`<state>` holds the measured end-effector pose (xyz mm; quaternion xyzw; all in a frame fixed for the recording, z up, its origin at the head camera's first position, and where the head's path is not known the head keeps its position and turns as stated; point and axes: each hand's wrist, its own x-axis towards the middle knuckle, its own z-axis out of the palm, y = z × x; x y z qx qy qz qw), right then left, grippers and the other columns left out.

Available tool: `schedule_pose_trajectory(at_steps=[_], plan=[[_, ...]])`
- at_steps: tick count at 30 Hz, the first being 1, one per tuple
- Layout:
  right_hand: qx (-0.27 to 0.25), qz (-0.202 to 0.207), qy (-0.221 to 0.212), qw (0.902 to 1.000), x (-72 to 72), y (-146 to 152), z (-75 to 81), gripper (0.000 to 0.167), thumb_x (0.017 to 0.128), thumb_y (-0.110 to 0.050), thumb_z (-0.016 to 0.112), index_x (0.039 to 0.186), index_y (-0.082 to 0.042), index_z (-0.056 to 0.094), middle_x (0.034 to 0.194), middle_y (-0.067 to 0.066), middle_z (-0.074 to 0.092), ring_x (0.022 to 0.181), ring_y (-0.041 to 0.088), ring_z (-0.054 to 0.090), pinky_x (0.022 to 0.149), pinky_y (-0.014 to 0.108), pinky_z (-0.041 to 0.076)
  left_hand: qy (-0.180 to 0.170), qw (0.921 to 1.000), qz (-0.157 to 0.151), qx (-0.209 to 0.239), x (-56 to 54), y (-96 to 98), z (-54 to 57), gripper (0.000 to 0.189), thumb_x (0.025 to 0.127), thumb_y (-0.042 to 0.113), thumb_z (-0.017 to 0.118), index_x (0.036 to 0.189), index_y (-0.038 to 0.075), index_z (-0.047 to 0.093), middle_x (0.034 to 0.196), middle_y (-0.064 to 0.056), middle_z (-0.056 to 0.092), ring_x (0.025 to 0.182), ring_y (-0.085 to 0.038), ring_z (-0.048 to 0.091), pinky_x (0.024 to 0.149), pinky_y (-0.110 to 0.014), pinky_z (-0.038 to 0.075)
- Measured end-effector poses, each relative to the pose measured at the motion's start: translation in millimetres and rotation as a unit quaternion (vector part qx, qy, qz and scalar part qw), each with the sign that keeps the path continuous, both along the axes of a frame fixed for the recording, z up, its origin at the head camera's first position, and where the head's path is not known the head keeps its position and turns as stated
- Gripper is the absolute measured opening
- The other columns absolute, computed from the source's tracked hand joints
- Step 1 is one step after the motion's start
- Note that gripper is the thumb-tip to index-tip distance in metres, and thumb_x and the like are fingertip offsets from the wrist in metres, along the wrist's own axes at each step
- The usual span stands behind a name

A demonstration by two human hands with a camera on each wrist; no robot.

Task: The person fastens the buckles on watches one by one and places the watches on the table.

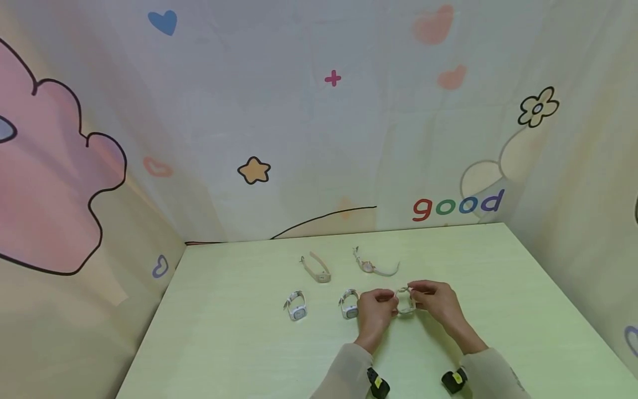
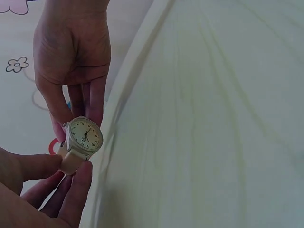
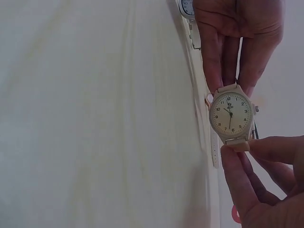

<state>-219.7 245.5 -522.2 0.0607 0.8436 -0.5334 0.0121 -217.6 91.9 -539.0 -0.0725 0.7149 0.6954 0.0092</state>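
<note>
A pale wristwatch [image 1: 406,311] with a round dial and dark numerals is between both hands, its strap bent into a loop. My left hand [image 1: 375,315] pinches the strap on one side of it. On the other side, my right hand [image 1: 440,302] holds the strap between thumb and fingers [image 3: 240,178]. The dial [image 3: 231,114] faces the right wrist camera, with its crown at the side. A white watch with a looped strap [image 1: 351,311] stands right beside the left hand, partly covered by it.
Another white looped watch [image 1: 298,312] stands farther left. Behind lie a beige watch [image 1: 323,276] and a watch with a rose-gold case and white strap [image 1: 368,267]. The pale green table [image 1: 224,343] ends at a printed curtain [image 1: 299,122].
</note>
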Motion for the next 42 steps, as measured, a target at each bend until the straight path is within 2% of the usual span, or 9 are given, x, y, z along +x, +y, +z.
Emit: schedule_pose_trajectory(at_steps=[8,15,21,27,31,34,42], plan=[[0.011,-0.001,-0.009,0.9999,-2.3,0.8,-2.0,0.027,0.093,-0.009,0.063,0.118,0.003,0.068,0.115,0.023,0.07,0.092,0.021,0.072,0.072,0.028,0.06,0.011,0.9981,0.01,-0.06,-4.3,1.9,-6.6,0.007,0.079,-0.002,0.075,0.085,0.001,0.076,0.075,-0.004,0.073,0.061,-0.005,0.064,0.056,-0.018,0.054],[0.057,0.002,-0.004,0.9984,-5.5,2.3,-4.3,0.026,0.092,-0.009,0.065,0.115,-0.001,0.071,0.11,0.019,0.072,0.077,0.01,0.066,0.063,0.024,0.055,0.027,0.9916,0.014,-0.125,-6.8,0.6,-10.6,0.005,0.078,0.007,0.077,0.082,0.009,0.078,0.073,0.004,0.073,0.067,-0.001,0.06,0.064,-0.019,0.049],[0.055,0.003,-0.011,0.9984,-5.8,4.2,-6.0,0.027,0.093,-0.009,0.063,0.117,0.003,0.068,0.111,0.021,0.071,0.079,0.013,0.065,0.065,0.026,0.058,0.031,0.9902,0.008,-0.136,-6.5,0.0,-8.3,0.006,0.077,0.01,0.077,0.083,0.012,0.078,0.075,0.005,0.073,0.07,-0.002,0.063,0.066,-0.021,0.05],[0.059,-0.003,-0.004,0.9982,-3.0,5.3,-2.4,0.032,0.093,-0.012,0.064,0.121,0.003,0.065,0.115,0.025,0.068,0.085,0.02,0.07,0.067,0.029,0.06,0.049,0.9928,-0.006,-0.109,-1.3,-3.3,6.8,0.015,0.077,0.005,0.076,0.091,0.008,0.078,0.084,-0.002,0.076,0.077,-0.007,0.067,0.067,-0.021,0.052],[0.072,-0.008,0.007,0.9974,-0.4,5.7,2.9,0.033,0.094,-0.017,0.063,0.123,0.001,0.065,0.119,0.024,0.067,0.093,0.025,0.071,0.069,0.03,0.06,0.07,0.9938,-0.016,-0.084,2.4,-9.4,19.9,0.015,0.078,0.006,0.076,0.092,0.01,0.077,0.09,-0.008,0.076,0.085,-0.013,0.07,0.068,-0.022,0.054],[0.073,-0.005,0.012,0.9972,1.0,4.4,8.2,0.034,0.095,-0.019,0.063,0.124,-0.001,0.065,0.12,0.022,0.067,0.095,0.025,0.071,0.071,0.03,0.06,0.078,0.9938,-0.02,-0.077,4.6,-15.5,27.4,0.013,0.079,0.009,0.076,0.091,0.015,0.077,0.091,-0.005,0.076,0.087,-0.015,0.071,0.07,-0.021,0.053],[0.064,0.012,0.05,0.9966,5.4,-3.2,29.9,0.034,0.095,-0.02,0.064,0.124,-0.003,0.065,0.118,0.019,0.068,0.097,0.027,0.071,0.074,0.029,0.06,0.118,0.9897,-0.027,-0.076,11.0,-35.8,49.7,0.013,0.083,0.013,0.075,0.094,0.017,0.077,0.094,-0.002,0.076,0.092,-0.014,0.071,0.074,-0.022,0.053]])
